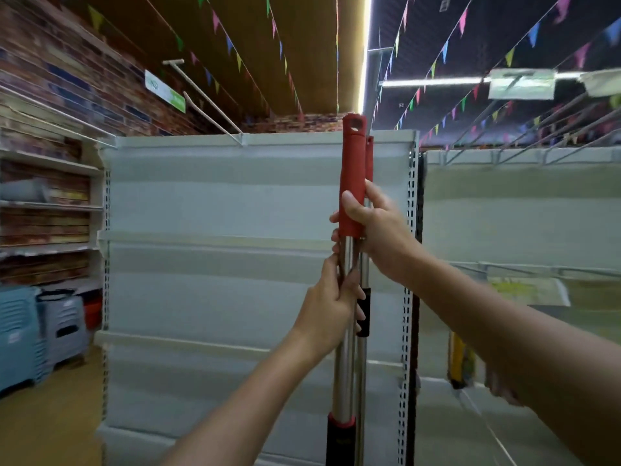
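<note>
Head view: mop handles [352, 169], white shelving [218, 210], bunting [445, 50]

A mop pole [342, 364] stood upright just left of a second pole [361, 371], both before a shelving unit [218, 213]. The right hand [376, 227] sat above the left hand [331, 307] on them. Stacked stools [20, 334] stood on the floor [50, 428] at left; another shelving unit [521, 213] lay to the right.

Both hands [349, 260] gripping red-handled poles [352, 183], shelving [218, 203]
</note>
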Available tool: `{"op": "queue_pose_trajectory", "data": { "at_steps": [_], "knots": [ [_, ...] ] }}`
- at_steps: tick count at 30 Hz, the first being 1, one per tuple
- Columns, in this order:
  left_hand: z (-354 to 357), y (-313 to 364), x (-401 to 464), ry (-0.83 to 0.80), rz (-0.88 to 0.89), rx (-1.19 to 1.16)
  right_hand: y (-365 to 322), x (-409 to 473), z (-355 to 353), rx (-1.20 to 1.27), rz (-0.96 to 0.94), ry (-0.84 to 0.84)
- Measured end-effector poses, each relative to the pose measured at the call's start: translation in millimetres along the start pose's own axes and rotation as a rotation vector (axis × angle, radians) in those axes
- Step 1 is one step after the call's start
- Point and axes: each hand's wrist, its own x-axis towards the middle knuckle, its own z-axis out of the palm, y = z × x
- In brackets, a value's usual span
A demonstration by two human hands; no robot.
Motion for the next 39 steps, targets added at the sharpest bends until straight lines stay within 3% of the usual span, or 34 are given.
{"op": "queue_pose_trajectory", "data": {
  "at_steps": [5, 21, 39],
  "knots": [
    [16, -22, 33, 0.038, 0.013, 0.0, 14, 27, -16, 0.007, -0.007, -0.001],
    [34, -53, 118, -0.121, -0.011, -0.108, 40, 85, -54, -0.105, -0.089, 0.225],
    [25, -24, 124, -0.126, 0.106, -0.139, 11, 87, -56, -0.12, -0.21, 0.193]
  ]
}}
